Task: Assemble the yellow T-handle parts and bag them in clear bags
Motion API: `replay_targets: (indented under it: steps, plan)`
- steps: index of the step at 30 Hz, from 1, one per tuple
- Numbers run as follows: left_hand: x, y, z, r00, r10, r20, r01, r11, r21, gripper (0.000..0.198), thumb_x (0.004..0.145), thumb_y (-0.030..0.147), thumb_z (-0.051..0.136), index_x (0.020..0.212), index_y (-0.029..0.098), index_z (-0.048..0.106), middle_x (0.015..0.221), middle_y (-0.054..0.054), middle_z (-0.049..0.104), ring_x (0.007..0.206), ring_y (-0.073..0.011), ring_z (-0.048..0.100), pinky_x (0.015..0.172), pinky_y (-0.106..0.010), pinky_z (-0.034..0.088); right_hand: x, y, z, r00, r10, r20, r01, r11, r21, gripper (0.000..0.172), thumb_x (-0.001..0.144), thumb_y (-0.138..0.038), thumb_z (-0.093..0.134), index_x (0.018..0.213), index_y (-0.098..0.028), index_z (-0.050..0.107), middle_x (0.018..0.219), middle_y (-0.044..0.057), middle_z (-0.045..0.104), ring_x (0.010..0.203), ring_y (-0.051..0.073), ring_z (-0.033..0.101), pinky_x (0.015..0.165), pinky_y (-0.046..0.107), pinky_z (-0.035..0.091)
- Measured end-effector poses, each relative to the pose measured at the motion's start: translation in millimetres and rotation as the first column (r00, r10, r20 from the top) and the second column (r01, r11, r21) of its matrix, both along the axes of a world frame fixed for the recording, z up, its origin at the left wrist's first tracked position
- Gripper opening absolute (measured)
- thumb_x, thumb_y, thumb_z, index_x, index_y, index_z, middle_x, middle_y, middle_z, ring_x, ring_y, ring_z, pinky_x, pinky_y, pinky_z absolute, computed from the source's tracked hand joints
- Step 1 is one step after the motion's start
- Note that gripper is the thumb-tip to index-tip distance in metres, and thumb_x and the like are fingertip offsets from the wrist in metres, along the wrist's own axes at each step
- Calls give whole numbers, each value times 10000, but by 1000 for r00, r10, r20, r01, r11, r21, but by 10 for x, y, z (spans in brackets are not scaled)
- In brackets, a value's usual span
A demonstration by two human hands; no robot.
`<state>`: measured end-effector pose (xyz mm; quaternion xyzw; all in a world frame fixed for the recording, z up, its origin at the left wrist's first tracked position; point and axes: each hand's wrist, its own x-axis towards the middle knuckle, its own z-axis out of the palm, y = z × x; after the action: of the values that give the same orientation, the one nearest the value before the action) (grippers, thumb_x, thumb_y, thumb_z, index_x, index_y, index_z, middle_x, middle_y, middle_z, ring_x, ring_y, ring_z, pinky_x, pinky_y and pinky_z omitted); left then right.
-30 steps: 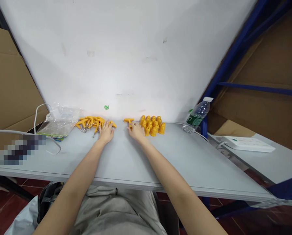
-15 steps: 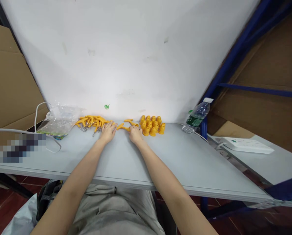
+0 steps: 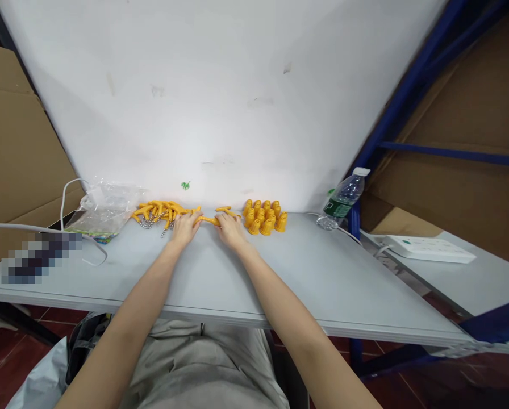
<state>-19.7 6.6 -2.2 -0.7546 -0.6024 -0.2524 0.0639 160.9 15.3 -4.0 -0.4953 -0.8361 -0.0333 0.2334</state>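
Both hands meet over the middle of the bench [image 3: 220, 278], near its back edge, with a slim yellow piece [image 3: 207, 220] stretched level between them. The left hand [image 3: 185, 227] pinches the piece's left end and the right hand [image 3: 231, 228] grips its right end, fingers curled; exactly how the fingertips sit on it is too small to tell. Just beyond the right hand lies a yellow T-shaped handle [image 3: 223, 208], partly hidden by the fingers. To the left, just beside the left hand, a heap of yellow handles [image 3: 157, 208] lies tangled, with silvery coiled metal ends [image 3: 147, 222] pointing toward the near side. To the right of the right hand, a cluster of yellow cone-shaped caps [image 3: 265, 218] stands upright in close rows. A clear plastic bag [image 3: 105, 213] lies at the left, near a white cable [image 3: 62, 204]. Well apart at the right, a clear bottle [image 3: 343, 196] with a green label leans, its white cap uppermost.
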Motion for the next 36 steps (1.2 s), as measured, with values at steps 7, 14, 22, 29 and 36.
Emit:
replay_targets:
  steps: [7,14,22,29,36]
  plan:
    - [47,-12,-18,998,-57,-30,57,998,-13,322,942,279,451,1215,236,615,1065,-69,713,1020,-222,637,961,-358,373,-6,-7,29,999,-24,44,29,991,-134,310,978,-202,365,1180,-173,599,1184,141,662,1108,268,560,909,420,336]
    - [70,38,-46,991,-119,68,120,993,-14,287,908,259,486,1148,216,639,956,-31,743,881,-191,666,917,-332,408,4,-5,38,996,-88,33,88,996,4,178,928,-133,467,1018,-188,610,1116,115,683,1071,258,557,879,390,302]
    - [37,34,-45,989,-97,109,94,995,34,275,890,245,509,1130,221,641,984,-41,739,860,-196,669,908,-342,406,53,49,16,999,-1,47,-1,999,37,269,958,-165,444,1188,-182,582,1229,130,645,1166,251,534,933,400,303]
    - [61,51,-69,987,-111,118,109,994,17,281,881,228,505,1130,231,636,1016,-34,736,894,-198,664,937,-350,392,57,28,42,993,-65,95,64,998,21,245,918,-85,438,1067,-188,602,1145,117,663,1097,260,543,872,388,314]
    - [58,25,-13,993,-71,94,74,997,-22,270,887,260,513,1121,219,641,900,-25,737,847,-192,660,908,-336,397,71,56,29,996,-76,44,74,996,44,238,915,-112,455,1114,-173,570,1159,135,647,1071,252,562,898,380,320]
